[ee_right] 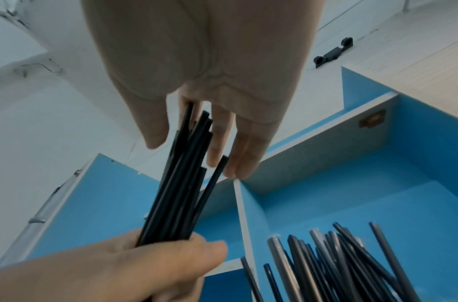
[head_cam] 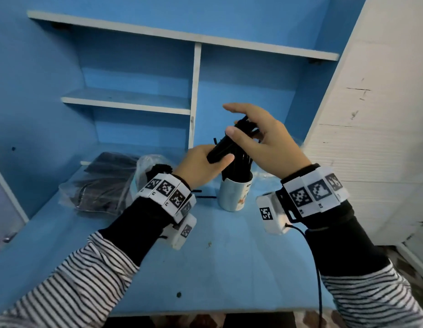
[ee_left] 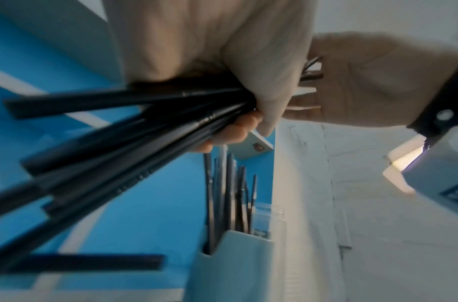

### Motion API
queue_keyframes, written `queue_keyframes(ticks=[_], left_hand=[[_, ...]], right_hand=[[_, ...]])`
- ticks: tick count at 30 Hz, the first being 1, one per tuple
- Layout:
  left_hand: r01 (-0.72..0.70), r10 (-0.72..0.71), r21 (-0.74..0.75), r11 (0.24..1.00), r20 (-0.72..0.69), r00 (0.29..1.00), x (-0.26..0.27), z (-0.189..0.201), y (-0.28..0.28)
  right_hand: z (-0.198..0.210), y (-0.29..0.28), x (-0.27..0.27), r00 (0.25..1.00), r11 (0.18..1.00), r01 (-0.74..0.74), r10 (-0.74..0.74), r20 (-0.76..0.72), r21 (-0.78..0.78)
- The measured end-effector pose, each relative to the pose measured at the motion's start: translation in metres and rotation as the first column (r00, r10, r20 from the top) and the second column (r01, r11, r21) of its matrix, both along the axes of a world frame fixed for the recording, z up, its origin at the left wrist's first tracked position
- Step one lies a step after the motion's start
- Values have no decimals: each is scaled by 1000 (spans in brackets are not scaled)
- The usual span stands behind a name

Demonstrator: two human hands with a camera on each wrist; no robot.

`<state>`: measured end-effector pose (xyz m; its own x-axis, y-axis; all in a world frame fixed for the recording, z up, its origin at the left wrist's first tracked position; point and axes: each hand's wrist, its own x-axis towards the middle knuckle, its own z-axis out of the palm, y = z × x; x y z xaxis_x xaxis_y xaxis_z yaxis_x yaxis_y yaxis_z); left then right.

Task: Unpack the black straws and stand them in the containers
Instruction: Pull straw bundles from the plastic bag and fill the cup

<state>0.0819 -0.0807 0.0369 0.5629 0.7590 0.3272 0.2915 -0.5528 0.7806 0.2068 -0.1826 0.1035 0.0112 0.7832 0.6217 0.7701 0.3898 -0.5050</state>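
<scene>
My left hand [head_cam: 205, 162] grips a bundle of black straws [head_cam: 221, 149] round its lower part and holds it tilted above a white cup [head_cam: 234, 195]. Several straws [head_cam: 241, 166] stand in that cup. My right hand [head_cam: 253, 133] is at the bundle's upper end, fingers straight, with the thumb and fingers touching the straw tips. In the right wrist view the bundle [ee_right: 181, 194] rises from the left hand [ee_right: 119, 269] to between the right thumb and fingers [ee_right: 222, 143]. The left wrist view shows the bundle [ee_left: 119, 143] and the cup [ee_left: 235, 265] below it.
A clear plastic bag [head_cam: 104, 185] with more black straws lies at the left of the blue table [head_cam: 217, 268]. Two loose straws [head_cam: 205, 197] lie by the cup. Blue shelves [head_cam: 125, 100] stand behind, and a white cabinet wall [head_cam: 371, 138] is on the right.
</scene>
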Motion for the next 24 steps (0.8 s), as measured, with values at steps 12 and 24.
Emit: queue_keyframes(ticks=[12,24], left_hand=[[145,-149,-268,952,5,989,11,-50,-18],[90,-118,-280,956,-83,990,10,-52,-16]], right_hand=[[-34,10,-6,978,983,-8,46,204,-183],[-55,14,-3,985,985,-110,126,116,-132]])
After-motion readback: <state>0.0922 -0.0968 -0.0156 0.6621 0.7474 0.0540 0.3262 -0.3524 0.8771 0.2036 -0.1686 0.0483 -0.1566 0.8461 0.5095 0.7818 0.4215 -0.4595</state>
